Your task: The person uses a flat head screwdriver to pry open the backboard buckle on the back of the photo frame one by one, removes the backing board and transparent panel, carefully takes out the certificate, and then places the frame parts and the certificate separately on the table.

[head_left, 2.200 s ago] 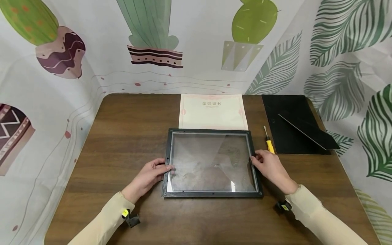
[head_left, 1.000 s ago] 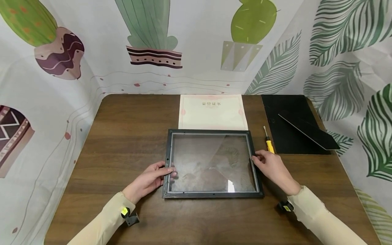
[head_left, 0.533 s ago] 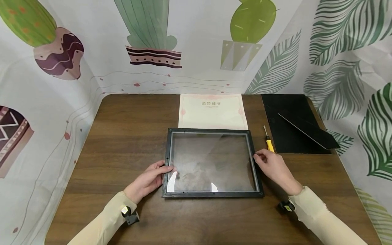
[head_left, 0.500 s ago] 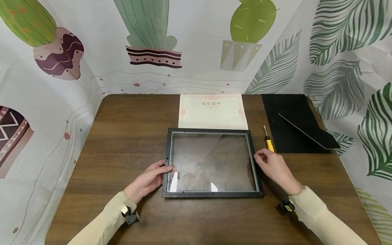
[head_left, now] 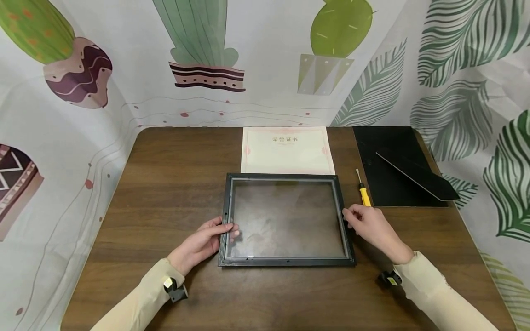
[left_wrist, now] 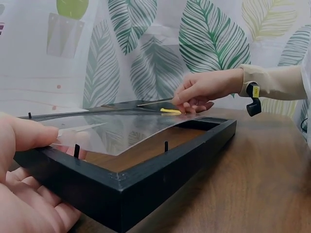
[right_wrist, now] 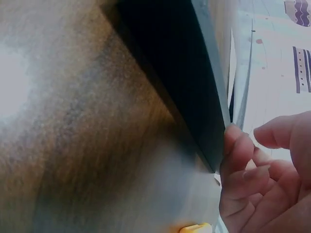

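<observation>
The only writing stands on the certificate (head_left: 287, 151), which lies flat on the wooden table (head_left: 174, 184) just behind the black picture frame (head_left: 285, 263). A line of four red Chinese characters, 荣誉证书, is printed as a heading centred near its far edge, inside a pink ornamental border. Any smaller print beneath that heading is too faint to read, and no other thing bears a legible label, brand or number.
</observation>
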### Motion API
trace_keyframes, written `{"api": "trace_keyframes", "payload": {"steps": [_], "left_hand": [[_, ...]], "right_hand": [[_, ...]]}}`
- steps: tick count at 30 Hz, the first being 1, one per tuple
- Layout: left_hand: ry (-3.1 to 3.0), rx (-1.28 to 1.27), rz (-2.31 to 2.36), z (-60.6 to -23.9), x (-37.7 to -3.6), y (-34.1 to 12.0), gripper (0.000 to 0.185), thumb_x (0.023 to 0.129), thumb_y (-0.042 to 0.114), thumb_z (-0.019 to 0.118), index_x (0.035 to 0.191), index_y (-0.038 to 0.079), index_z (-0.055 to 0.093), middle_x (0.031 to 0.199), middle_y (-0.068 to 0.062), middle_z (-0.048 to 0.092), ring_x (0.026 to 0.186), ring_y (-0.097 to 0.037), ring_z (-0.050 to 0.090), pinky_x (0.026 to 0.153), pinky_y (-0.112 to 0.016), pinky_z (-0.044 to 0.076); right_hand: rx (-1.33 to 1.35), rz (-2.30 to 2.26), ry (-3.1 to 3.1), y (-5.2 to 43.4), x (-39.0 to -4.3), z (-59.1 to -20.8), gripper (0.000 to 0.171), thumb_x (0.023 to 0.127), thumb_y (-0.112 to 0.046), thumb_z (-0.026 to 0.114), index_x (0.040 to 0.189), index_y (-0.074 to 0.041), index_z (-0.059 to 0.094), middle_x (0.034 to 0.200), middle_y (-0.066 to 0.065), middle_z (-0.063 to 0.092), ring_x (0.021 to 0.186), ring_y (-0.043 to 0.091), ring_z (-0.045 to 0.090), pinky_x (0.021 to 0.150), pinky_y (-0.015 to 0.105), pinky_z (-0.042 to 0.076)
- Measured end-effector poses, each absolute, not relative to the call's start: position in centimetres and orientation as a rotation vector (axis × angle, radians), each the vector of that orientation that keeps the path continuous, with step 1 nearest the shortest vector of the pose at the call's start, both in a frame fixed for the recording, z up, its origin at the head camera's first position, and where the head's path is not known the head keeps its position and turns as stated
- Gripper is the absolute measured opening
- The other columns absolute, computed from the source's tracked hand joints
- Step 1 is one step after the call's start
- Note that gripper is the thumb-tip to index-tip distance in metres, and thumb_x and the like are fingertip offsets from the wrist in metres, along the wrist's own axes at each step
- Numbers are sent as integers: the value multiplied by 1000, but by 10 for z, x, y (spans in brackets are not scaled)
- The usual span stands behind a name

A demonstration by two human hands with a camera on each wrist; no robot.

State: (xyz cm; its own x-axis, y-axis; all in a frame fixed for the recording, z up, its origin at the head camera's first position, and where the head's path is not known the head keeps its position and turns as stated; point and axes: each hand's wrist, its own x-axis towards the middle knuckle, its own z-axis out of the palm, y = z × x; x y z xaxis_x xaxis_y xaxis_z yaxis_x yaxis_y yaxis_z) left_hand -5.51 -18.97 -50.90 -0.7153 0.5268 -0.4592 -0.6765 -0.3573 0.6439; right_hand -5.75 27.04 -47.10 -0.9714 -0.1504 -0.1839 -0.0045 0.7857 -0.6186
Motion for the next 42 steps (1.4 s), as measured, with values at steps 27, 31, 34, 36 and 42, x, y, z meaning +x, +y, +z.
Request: {"api": "trace_keyframes", "payload": {"steps": [27,31,34,36,42], "left_hand": [[1291,-157,2017,-510,-56,-189,22,106,0,56,125,-3,46,113,-9,77,101,-15,73,86,-28,61],[1313,-151,2002,-508,-56,-190,22,106,1,55,125,-3,46,112,-8,77,101,-15,74,88,-28,61],[1350,-135,1979,-508,-56,-191,23,106,3,56,126,-4,46,112,-8,76,101,-15,74,89,-29,61],[1396,-111,1944,-508,-57,-191,27,107,5,56,129,-5,46,113,-10,76,102,-16,73,91,-31,61],[1850,-11,1697,-503,-57,-193,44,107,20,62,134,-13,49,105,-13,75,93,-17,73,84,-33,63]], "right_hand": [[-34,-1277,2189,285,-63,-464,35,106,-26,62,85,2,65,72,6,64,56,12,57,43,22,45],[-17,-1378,2124,287,-64,-467,35,107,-24,60,99,9,66,81,7,69,63,14,64,47,23,51],[33,-1463,2078,287,-65,-471,37,108,-23,60,115,13,64,85,6,71,65,12,64,50,21,53],[46,-1493,2063,288,-65,-474,39,108,-22,60,121,15,62,85,6,71,64,11,63,50,20,52],[-9,-1523,2058,289,-62,-478,34,107,-19,60,118,14,60,81,5,69,62,10,59,50,20,51]]}}
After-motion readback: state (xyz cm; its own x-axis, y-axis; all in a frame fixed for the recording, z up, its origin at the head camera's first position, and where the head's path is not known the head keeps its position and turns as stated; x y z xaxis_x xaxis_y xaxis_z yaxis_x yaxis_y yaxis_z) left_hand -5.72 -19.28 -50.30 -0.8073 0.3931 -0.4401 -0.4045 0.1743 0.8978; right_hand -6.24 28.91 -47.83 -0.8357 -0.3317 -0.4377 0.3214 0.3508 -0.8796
